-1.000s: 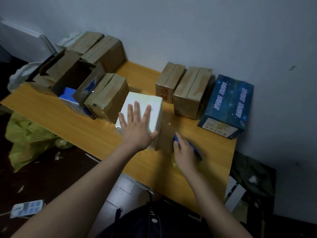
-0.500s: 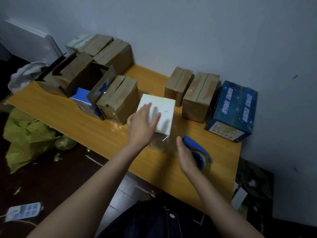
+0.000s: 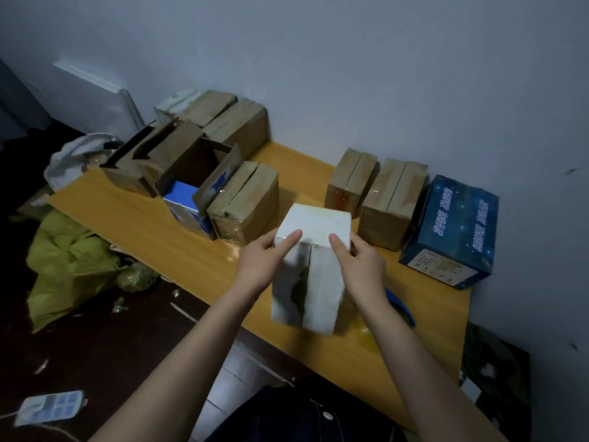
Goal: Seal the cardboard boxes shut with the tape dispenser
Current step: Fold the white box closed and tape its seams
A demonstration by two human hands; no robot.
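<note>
Hands grasp the white box (image 3: 315, 223) from both sides: left hand (image 3: 264, 264) and right hand (image 3: 361, 271), thumbs over its upper edge. It is tilted near the desk's (image 3: 143, 218) front edge, flap seam toward the camera. Blue tape dispenser (image 3: 404, 309) lies beside the right forearm. Brown boxes (image 3: 390, 199) line the back edge.

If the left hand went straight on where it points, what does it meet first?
The white box that the left hand grips; beyond it, probably the closed brown box, though depth is unclear.
</note>
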